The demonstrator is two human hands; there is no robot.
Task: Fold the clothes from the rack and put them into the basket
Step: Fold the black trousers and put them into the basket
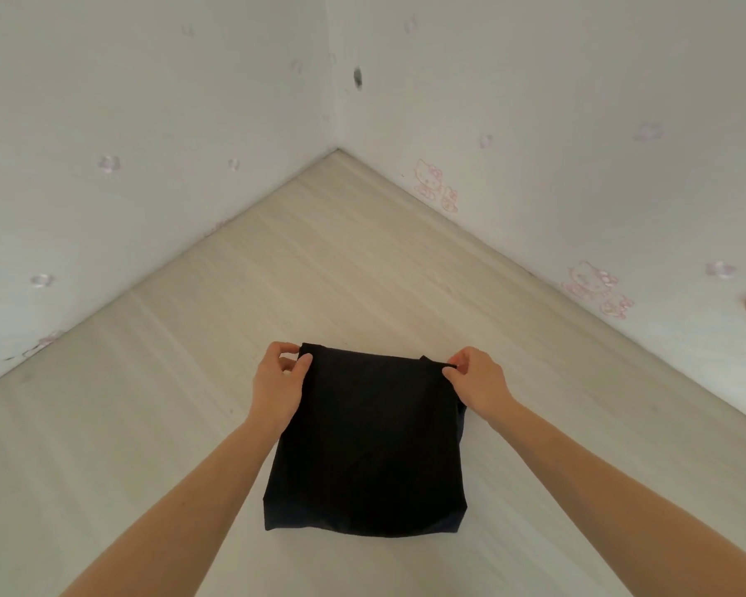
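Two hands pinch the far corners of a folded black garment (365, 441), which lies flat on the pale wood-grain floor (190, 424) in front of the room corner (337, 149). The left hand (278, 381) grips the garment's far left corner between thumb and fingers; the right hand (476, 379) pinches its far right corner, where a small flap of cloth pokes up. The hands sit well apart, one at each end of that edge.

The cloth looks soft, light and limp, so it would likely sag if lifted by one corner; taking both corners, or sliding hands under the folded stack, should keep its shape.

Beyond the garment, white walls (147, 122) bear faint pink cartoon stickers (436, 185). Neither rack nor basket is in view, and nothing lies near the garment.
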